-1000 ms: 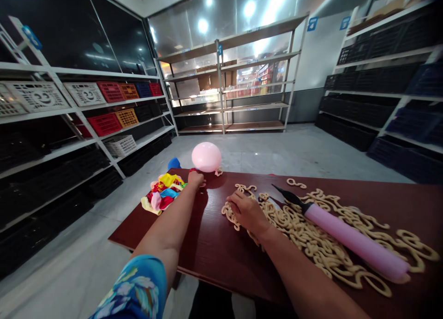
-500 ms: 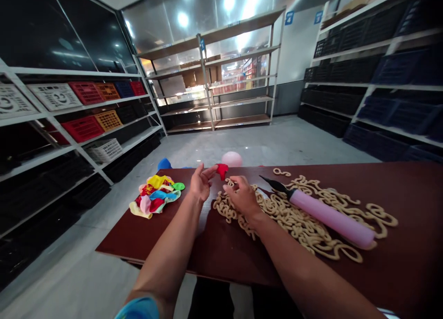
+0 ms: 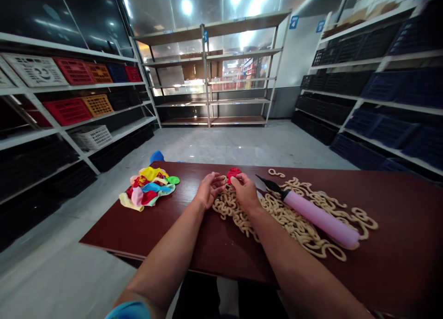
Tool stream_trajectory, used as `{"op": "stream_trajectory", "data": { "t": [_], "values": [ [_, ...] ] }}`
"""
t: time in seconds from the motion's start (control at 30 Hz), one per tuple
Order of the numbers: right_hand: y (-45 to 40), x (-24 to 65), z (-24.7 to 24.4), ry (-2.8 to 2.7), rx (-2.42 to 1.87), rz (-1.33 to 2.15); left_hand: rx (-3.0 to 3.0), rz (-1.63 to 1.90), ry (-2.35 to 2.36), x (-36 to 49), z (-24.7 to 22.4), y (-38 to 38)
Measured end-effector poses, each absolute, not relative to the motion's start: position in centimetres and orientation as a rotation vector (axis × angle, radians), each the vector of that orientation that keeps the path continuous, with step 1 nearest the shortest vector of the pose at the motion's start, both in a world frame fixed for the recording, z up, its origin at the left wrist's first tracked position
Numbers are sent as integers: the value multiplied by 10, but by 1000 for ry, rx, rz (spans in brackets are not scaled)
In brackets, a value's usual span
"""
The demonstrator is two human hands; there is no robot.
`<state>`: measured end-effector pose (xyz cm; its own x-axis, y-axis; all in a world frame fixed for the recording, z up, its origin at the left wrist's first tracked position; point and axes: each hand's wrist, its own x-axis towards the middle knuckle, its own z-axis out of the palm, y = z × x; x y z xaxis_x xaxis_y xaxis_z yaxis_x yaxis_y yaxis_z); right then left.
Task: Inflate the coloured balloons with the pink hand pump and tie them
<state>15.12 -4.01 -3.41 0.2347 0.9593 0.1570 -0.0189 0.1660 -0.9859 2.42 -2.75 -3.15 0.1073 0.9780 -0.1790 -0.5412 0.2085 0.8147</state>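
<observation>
A small red balloon [image 3: 234, 172], deflated and crumpled, is pinched in the fingers of my right hand [image 3: 246, 193]. Close by on its left, my left hand [image 3: 209, 189] has its fingers apart and slightly curled, with nothing visible in it. Both hands are above the near-left end of a heap of beige curled, cord-like pieces [image 3: 290, 219]. Across that heap lies a pink balloon pump [image 3: 320, 217], its black nozzle pointing to the upper left. Over on the left of the table is a pile of deflated balloons [image 3: 148, 187] in several colours.
The dark red-brown table [image 3: 138, 233] has its far edge just past my hands. A blue round object [image 3: 157, 156] shows beyond that edge. Shelves with coloured crates [image 3: 71, 111] line the left, dark crates [image 3: 387, 116] the right, and a metal rack [image 3: 207, 79] the back.
The red balloon has gone from my left fingertips into my right hand's pinch. My left hand has lowered slightly. The view has shifted, and a pale pink balloon beyond the table is out of sight.
</observation>
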Motion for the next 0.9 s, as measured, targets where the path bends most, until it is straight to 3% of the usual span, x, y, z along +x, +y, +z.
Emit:
{"op": "stream_trajectory", "data": {
  "t": [0.13,0.4,0.63,0.9],
  "values": [
    [-43,153,-30,-1148,-1125,874,695,1086,851,29,-29,-32],
    [-62,144,-18,-1436,-877,1155,700,978,605,35,-29,-43],
    [-54,154,-21,-1705,-1060,540,620,1161,567,28,-34,-28],
    [-75,227,34,-1710,-1463,189,360,1422,491,3,-35,-9]
  ]
}}
